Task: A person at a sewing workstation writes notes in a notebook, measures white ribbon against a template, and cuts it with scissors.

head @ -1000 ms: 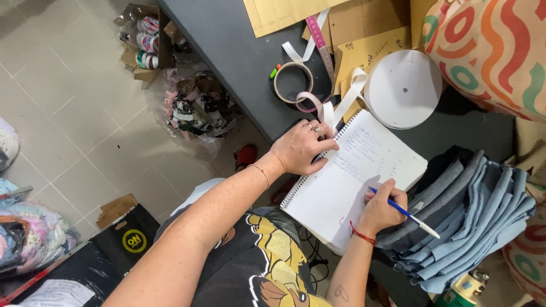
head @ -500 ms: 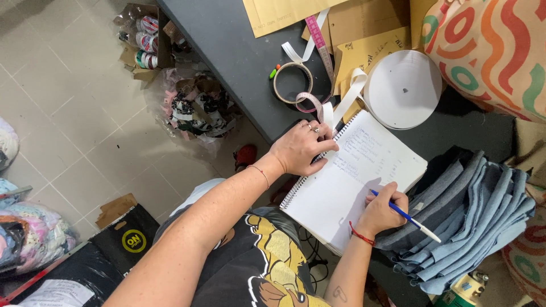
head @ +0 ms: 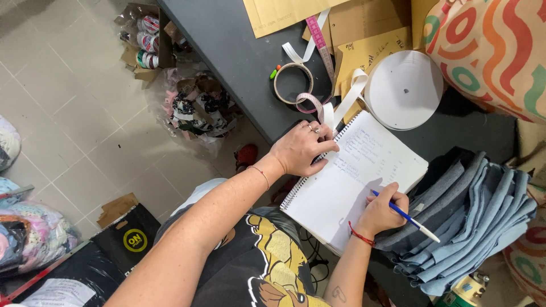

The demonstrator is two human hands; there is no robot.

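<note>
the spiral notebook [head: 355,182] lies open in the centre of the frame, at the edge of the dark grey table [head: 239,51], and the left hand [head: 301,149] rests flat with loose fingers on its upper left corner by the wire binding, it seems to keep the page from sliding while the right hand [head: 382,211], clenched around a blue pen [head: 405,216], puts the tip on the lower right part of the page. just right of the notebook a stack of folded blue-grey fabric pieces [head: 472,222] crowds the writing wrist, and above it lie a white roll of tape [head: 404,88], a pink measuring tape [head: 319,51], a smaller ring of tape [head: 293,82] and brown paper patterns [head: 364,34].
</note>
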